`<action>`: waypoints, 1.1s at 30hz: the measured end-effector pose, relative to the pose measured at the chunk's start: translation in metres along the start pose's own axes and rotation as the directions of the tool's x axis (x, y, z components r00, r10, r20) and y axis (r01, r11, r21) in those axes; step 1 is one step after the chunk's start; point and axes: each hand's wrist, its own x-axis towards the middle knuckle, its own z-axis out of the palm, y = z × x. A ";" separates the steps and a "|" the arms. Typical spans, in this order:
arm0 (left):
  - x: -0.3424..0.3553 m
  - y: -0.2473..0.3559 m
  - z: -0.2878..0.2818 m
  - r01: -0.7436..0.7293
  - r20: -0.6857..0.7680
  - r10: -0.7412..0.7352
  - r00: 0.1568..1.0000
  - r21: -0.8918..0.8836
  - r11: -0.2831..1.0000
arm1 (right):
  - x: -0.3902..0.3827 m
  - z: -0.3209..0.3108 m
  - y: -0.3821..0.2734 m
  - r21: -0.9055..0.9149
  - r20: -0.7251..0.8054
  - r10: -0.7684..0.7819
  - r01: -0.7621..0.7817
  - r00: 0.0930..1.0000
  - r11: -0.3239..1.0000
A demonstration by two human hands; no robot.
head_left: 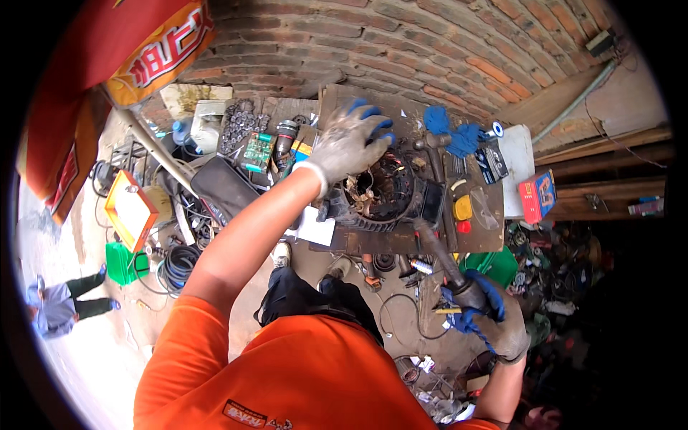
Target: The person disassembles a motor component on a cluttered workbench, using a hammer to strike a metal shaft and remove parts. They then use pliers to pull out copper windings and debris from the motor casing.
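Note:
A dark, ribbed electric motor housing [383, 197] with its windings showing lies on a cluttered wooden workbench [476, 240]. My left hand [351, 143], in a grey glove with blue fingertips, rests flat on the housing's upper left edge with the fingers spread. My right hand [494, 315], in the same kind of glove, grips the black handle of a hammer [441, 254]. The hammer slants up toward the lower right side of the housing. Its head is hard to make out against the dark motor.
A second hammer [433, 154], blue gloves [455, 132], a red box [537, 195], a yellow part [463, 208] and small tools crowd the bench. Behind stands a brick wall [401, 43]. Cables, a green crate [122, 261] and a circuit board [256, 150] lie left. A person [61, 304] stands far left.

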 end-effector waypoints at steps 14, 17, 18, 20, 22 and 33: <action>0.028 -0.011 0.004 -0.173 0.534 0.111 0.838 0.066 0.983 | 0.041 0.073 -0.113 -0.886 0.038 -0.024 0.045 0.999 0.462; 0.029 -0.008 0.002 -0.156 0.549 0.078 0.832 0.097 0.983 | 0.049 0.085 -0.121 -0.918 0.012 0.047 -0.008 0.999 0.398; 0.029 -0.007 0.003 -0.149 0.551 0.062 0.832 0.114 0.982 | 0.050 0.088 -0.121 -0.922 0.004 0.070 -0.023 0.998 0.387; 0.023 -0.013 0.011 -0.197 0.440 0.104 0.892 0.171 0.965 | 0.053 0.097 -0.114 -0.940 -0.003 0.066 -0.025 0.998 0.340; 0.020 -0.016 0.013 -0.223 0.368 0.134 0.920 0.210 0.952 | 0.054 0.100 -0.106 -0.938 0.001 0.059 -0.019 0.998 0.346; 0.032 -0.004 0.002 -0.076 0.574 -0.028 0.818 0.155 0.985 | 0.043 0.097 -0.057 -0.673 -0.063 0.005 -0.046 0.998 0.738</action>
